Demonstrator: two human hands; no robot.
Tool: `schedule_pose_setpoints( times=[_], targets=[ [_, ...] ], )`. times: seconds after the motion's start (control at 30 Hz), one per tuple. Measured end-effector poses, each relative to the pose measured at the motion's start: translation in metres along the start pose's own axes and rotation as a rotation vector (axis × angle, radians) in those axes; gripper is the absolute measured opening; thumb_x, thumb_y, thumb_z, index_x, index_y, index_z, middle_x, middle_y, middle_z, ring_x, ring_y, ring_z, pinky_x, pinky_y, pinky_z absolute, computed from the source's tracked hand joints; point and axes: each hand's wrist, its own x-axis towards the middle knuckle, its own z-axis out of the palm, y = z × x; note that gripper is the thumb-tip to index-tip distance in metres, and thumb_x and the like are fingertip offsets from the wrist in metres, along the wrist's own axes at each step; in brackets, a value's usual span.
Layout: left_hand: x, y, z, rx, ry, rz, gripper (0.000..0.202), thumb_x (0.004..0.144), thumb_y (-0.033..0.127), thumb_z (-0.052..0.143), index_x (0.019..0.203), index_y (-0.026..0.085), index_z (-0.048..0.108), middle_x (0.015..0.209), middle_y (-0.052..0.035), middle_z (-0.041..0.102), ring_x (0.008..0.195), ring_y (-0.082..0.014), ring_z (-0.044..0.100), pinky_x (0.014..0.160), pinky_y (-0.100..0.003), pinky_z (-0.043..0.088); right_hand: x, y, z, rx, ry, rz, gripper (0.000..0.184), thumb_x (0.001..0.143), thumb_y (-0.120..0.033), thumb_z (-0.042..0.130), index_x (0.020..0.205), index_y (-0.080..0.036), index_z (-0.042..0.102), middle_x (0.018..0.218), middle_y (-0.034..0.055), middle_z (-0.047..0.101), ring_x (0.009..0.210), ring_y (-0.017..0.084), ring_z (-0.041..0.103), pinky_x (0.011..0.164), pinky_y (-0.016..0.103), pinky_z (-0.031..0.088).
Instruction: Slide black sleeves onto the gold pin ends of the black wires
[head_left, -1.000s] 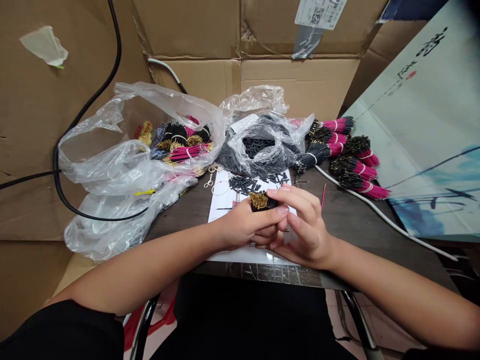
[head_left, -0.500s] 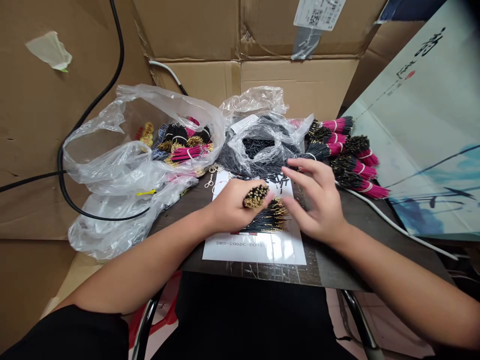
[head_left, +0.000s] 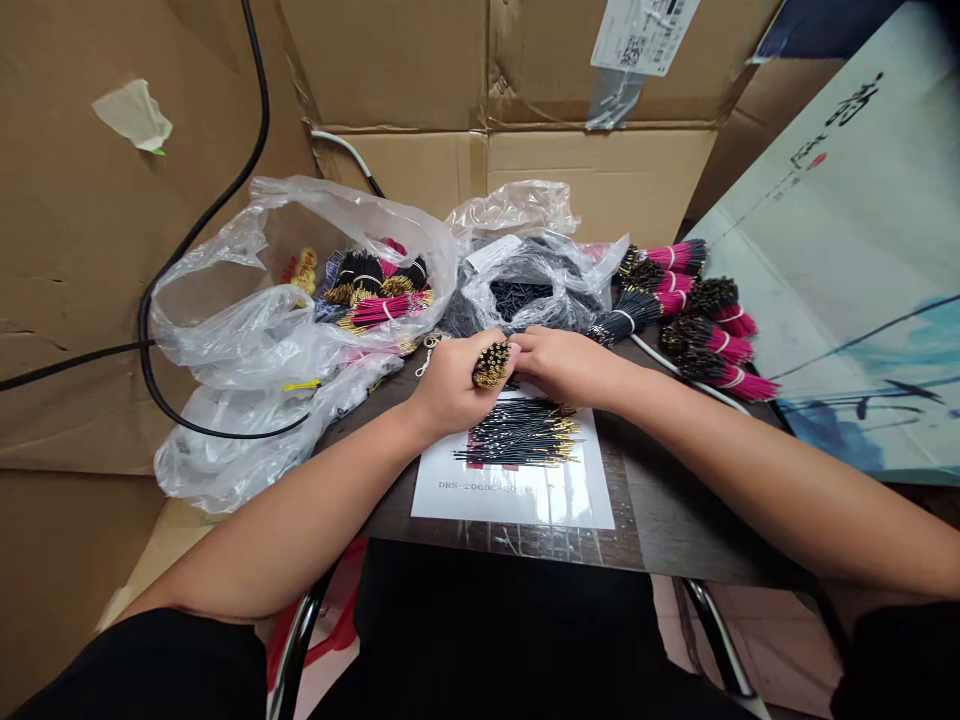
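1. Held bundle (head_left: 492, 365): thin, black, gold ring-like ends toward camera, packed tight in left hand (head_left: 454, 385).
2. Loose rods (head_left: 517, 433): black, gold tips mostly to the right, roughly parallel, lying side-to-side on white sheet (head_left: 517, 506).

We see shiny ends like gold metal on the held sticks (head_left: 491, 367), smooth, glossy paper (head_left: 469, 505), crinkly, shiny plastic bags (head_left: 206, 335), a dark wood-look table (head_left: 675, 490) and dull cardboard walls (head_left: 405, 80)

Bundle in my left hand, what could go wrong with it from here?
No band shows on the bundle, so pieces might slip out if the left hand loosens. Loose black, gold-ended pieces lie on the paper nearby, so any dropped ones could mix in.
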Motion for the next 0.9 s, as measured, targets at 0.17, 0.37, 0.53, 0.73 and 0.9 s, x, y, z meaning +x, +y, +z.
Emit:
schedule_pose_setpoints(
  times=[0.17,0.37,0.53,0.73,0.9],
  targets=[
    [-0.001,-0.001,0.004,-0.026,-0.029,0.058,0.022,0.089,0.03,0.053,0.076,0.014,0.052,0.066,0.0006,0.055,0.056,-0.0054,0.047,0.055,-0.02,0.036,0.008,0.002,0.007,-0.044,0.007,0.022,0.009,0.085,-0.013,0.049,0.084,-0.016,0.058,0.085,0.0051,0.056,0.08,0.017,0.044,0.071,0.03,0.037],
    [-0.002,-0.002,0.007,0.003,-0.073,0.066,0.02,0.089,0.029,0.053,0.076,0.014,0.052,0.066,0.0013,0.055,0.055,-0.0051,0.045,0.054,-0.02,0.032,-0.001,0.002,0.003,-0.09,0.045,0.083,0.014,0.089,-0.019,0.047,0.077,-0.016,0.054,0.078,0.0048,0.053,0.075,0.016,0.041,0.065,0.03,0.031],
    [-0.003,-0.002,0.008,0.04,-0.125,0.054,0.015,0.087,0.026,0.052,0.077,0.015,0.052,0.065,0.0022,0.055,0.054,-0.0055,0.044,0.054,-0.02,0.032,-0.013,0.003,0.001,-0.108,0.078,0.137,0.015,0.091,-0.024,0.047,0.079,-0.016,0.053,0.08,0.0053,0.055,0.074,0.016,0.044,0.063,0.029,0.03],
    [-0.004,0.003,0.006,0.057,-0.196,0.034,0.023,0.09,0.033,0.047,0.079,0.015,0.055,0.066,-0.0006,0.058,0.058,-0.0081,0.052,0.056,-0.02,0.036,-0.034,-0.011,-0.009,-0.081,0.222,0.272,0.013,0.092,-0.022,0.043,0.091,-0.016,0.055,0.079,0.0062,0.059,0.075,0.017,0.05,0.065,0.03,0.038],
    [-0.005,0.01,0.007,-0.009,-0.245,0.051,0.026,0.089,0.039,0.051,0.091,0.015,0.06,0.078,-0.002,0.065,0.071,-0.0104,0.061,0.066,-0.02,0.043,-0.053,-0.045,-0.02,0.086,0.397,0.274,0.006,0.089,-0.018,0.049,0.091,-0.018,0.055,0.079,0.0046,0.06,0.074,0.016,0.052,0.069,0.03,0.043]
  ],
)
